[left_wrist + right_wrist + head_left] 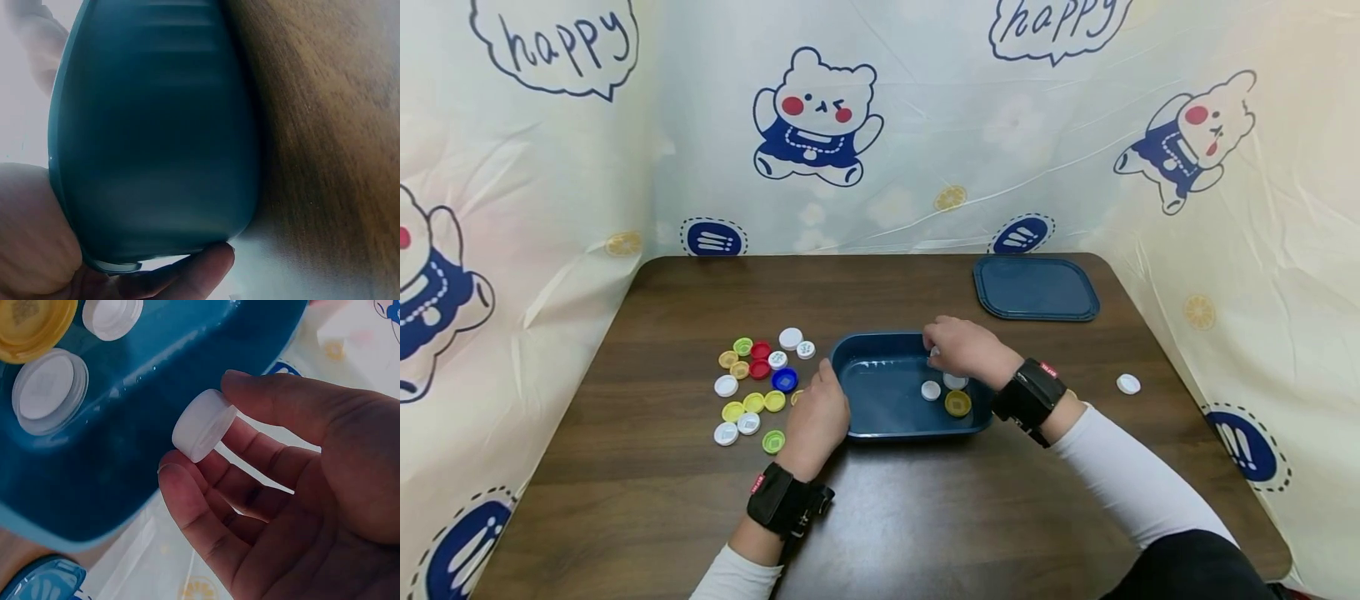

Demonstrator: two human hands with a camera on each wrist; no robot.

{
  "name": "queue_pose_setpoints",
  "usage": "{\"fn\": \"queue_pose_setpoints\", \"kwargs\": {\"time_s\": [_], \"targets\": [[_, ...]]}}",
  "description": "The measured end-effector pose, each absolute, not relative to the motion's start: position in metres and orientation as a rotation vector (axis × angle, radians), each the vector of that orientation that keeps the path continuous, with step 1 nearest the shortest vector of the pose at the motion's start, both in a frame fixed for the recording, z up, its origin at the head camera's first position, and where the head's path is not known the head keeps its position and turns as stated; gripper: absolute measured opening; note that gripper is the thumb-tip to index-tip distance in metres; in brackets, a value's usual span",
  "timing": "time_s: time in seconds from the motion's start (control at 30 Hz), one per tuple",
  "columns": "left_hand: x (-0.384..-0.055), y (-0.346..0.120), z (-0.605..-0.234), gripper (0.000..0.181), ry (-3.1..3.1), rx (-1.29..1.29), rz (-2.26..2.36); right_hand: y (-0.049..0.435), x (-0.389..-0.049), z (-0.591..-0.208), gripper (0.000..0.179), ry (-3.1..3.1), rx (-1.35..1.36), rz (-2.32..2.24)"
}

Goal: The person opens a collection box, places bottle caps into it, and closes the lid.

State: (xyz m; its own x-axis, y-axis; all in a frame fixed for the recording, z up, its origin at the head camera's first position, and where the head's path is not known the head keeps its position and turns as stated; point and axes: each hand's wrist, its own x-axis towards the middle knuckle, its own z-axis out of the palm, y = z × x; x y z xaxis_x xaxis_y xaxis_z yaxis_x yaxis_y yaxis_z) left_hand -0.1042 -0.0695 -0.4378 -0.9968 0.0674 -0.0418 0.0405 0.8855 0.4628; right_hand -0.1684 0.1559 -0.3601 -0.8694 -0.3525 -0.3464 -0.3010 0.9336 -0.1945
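A dark blue plastic box (876, 383) stands on the table. My left hand (817, 417) grips its left end; in the left wrist view, fingers (199, 275) bend against the outer wall. Over the right part of the box, my right hand (973, 350) pinches a white bottle cap (203, 425) between thumb and fingers, the cap tilted on edge. Inside the box lie a yellow cap (957, 404), a small white cap (930, 390) and a larger white cap (955, 382), partly hidden from the head by the hand.
Left of the box, several loose caps lie scattered, among them a blue one (785, 380), a red one (759, 368) and a green one (773, 442). A dark blue lid (1037, 287) lies at the back right. One white cap (1128, 384) sits near the right table edge.
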Motion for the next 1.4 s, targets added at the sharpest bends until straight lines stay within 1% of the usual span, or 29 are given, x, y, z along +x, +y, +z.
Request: {"fn": "queue_pose_setpoints", "kwargs": {"time_s": [0.33,0.6,0.83,0.97,1.4], "targets": [[-0.104,-0.067,-0.439,0.053,3.001,0.102,0.733,0.151,-0.173,-0.37,0.026,2.683,-0.465,-0.122],[-0.106,-0.065,-0.44,0.052,2.983,0.093,0.724,0.167,-0.174,-0.367,0.034,2.7,-0.444,-0.158],[-0.106,-0.065,-0.441,0.052,2.978,0.076,0.745,0.196,-0.171,-0.359,0.034,2.754,-0.432,-0.233],[-0.107,-0.066,-0.44,0.053,2.963,0.066,0.748,0.216,-0.166,-0.358,0.036,2.758,-0.37,-0.292],[-0.107,-0.067,-0.44,0.051,2.975,0.067,0.746,0.287,-0.146,-0.359,0.05,2.788,-0.176,-0.427]]}}
